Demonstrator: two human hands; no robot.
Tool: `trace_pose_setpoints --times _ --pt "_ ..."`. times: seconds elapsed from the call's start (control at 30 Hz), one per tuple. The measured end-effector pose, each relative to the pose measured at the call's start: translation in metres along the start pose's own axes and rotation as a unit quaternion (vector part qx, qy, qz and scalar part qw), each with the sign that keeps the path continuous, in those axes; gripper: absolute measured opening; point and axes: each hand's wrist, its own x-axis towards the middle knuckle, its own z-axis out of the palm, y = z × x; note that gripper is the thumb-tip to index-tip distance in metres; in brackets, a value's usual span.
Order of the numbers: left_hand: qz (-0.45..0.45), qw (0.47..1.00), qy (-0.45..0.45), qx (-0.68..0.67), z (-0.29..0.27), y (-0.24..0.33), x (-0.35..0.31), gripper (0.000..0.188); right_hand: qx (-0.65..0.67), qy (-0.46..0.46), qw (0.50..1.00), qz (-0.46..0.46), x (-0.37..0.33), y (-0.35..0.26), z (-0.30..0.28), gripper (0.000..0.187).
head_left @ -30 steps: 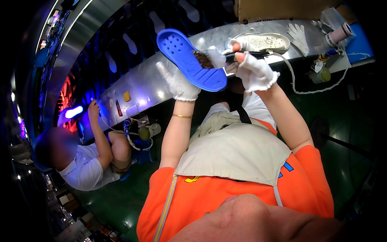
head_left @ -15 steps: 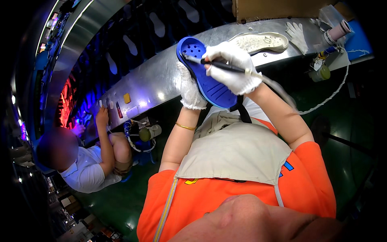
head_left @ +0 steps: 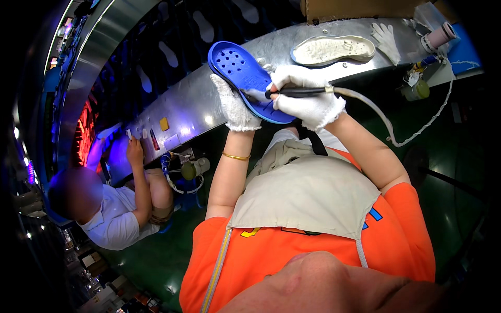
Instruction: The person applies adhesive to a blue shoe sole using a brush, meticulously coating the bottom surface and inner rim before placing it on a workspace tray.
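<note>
Head view: My gloved left hand (head_left: pixel 235 109) clasps the left edge of a blue perforated shoe sole (head_left: pixel 249 77), some fingers hidden beneath, having shifted it up and left at the edge of the metal bench (head_left: pixel 195 112) in the last half second, while the tip of my black-handled brush (head_left: pixel 302 92) has gone from the holed end down to the left rim, which I read as brushing under way, not finished. My gloved right hand (head_left: pixel 307 107) pinches the brush over the sole's lower right side, the sole just left of and partly under it, a pale hose (head_left: pixel 373 107) trailing right below an off-white shoe sole (head_left: pixel 334 50).
</note>
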Motion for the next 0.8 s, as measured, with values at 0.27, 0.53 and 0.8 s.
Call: trace_pose_setpoints --times 0.27,0.53,0.8 --pt "0.023 0.999 0.043 0.022 0.003 0.012 0.007 0.082 0.019 -0.01 0.999 0.026 -0.002 -0.003 0.0 0.013" --pt "-0.047 0.994 0.019 -0.098 0.02 0.004 -0.013 0.079 0.093 0.064 0.99 0.085 0.01 -0.008 -0.018 0.014" --pt "-0.013 0.986 -0.097 -0.134 -0.005 0.004 0.002 0.072 0.126 -0.007 0.988 0.086 -0.004 -0.011 -0.002 0.014"
